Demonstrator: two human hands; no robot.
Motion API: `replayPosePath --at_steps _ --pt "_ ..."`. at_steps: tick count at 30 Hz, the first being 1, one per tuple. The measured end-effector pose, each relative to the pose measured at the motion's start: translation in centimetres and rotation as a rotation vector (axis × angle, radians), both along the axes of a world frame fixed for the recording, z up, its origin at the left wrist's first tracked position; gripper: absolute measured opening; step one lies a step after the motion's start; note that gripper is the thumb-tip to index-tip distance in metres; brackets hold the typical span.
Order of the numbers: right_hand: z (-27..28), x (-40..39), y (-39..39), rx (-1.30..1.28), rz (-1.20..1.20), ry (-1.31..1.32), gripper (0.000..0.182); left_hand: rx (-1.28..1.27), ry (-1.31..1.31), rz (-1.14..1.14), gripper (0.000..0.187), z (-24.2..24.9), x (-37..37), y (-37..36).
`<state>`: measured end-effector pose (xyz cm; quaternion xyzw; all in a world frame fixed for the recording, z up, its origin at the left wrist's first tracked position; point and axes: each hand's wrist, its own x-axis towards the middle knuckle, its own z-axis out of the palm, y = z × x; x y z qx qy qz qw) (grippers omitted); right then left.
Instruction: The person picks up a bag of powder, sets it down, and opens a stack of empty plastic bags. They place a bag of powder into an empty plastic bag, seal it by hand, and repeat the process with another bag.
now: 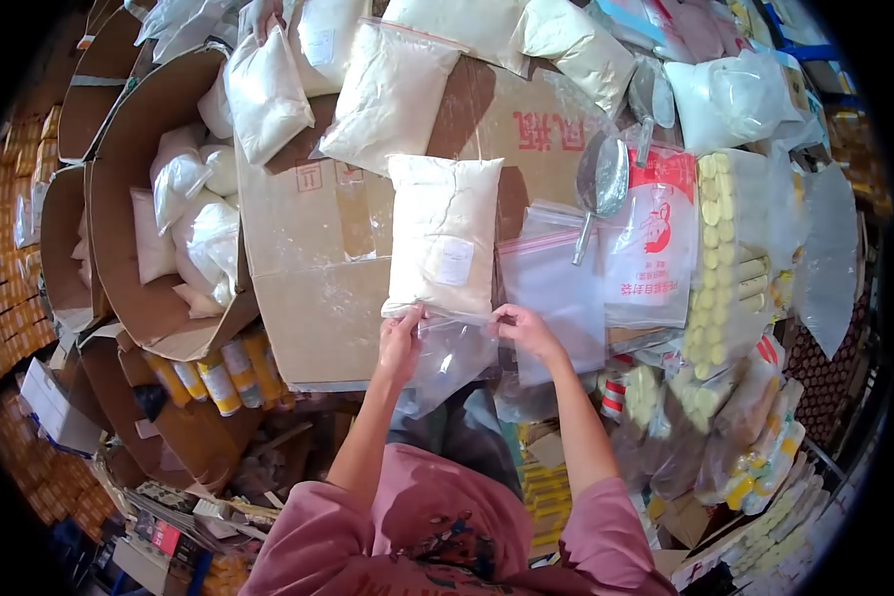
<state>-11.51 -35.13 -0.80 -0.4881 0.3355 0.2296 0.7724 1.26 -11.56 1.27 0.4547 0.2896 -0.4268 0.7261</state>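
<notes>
A clear bag packed with cream-coloured powder [442, 214] lies in front of me on the cardboard sheet, a white label [455, 261] on its face. My left hand [400, 343] is closed on the near left corner of this powder bag. At the near right corner, my right hand [526, 331] pinches its plastic edge between thumb and fingers. Loose clear plastic [454, 358] hangs between both hands, over the table's front edge. Just right of the bag lie flat zip bags [556, 288], beside my right hand.
Another person's hand [259, 16] grips a white powder bag [266, 104] at the far left. More filled bags [392, 94] line the back. Metal scoops [603, 174] rest on a red-and-white packet [651, 238]. A large carton [119, 219] with bags stands left.
</notes>
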Motion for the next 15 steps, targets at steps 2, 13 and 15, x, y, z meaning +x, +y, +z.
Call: replayPosePath --at_steps 2,13,15 --pt "-0.8 0.4 0.3 0.009 -0.020 -0.036 0.011 0.028 0.003 -0.104 0.013 -0.1 0.8 1.0" --pt "0.4 2.2 2.3 -0.161 -0.034 -0.122 0.008 0.437 -0.495 -0.264 0.020 0.2 1.7 1.9" --pt "0.4 2.1 2.5 -0.196 -0.027 -0.125 0.009 0.453 -0.535 -0.344 0.020 -0.5 2.5 2.2"
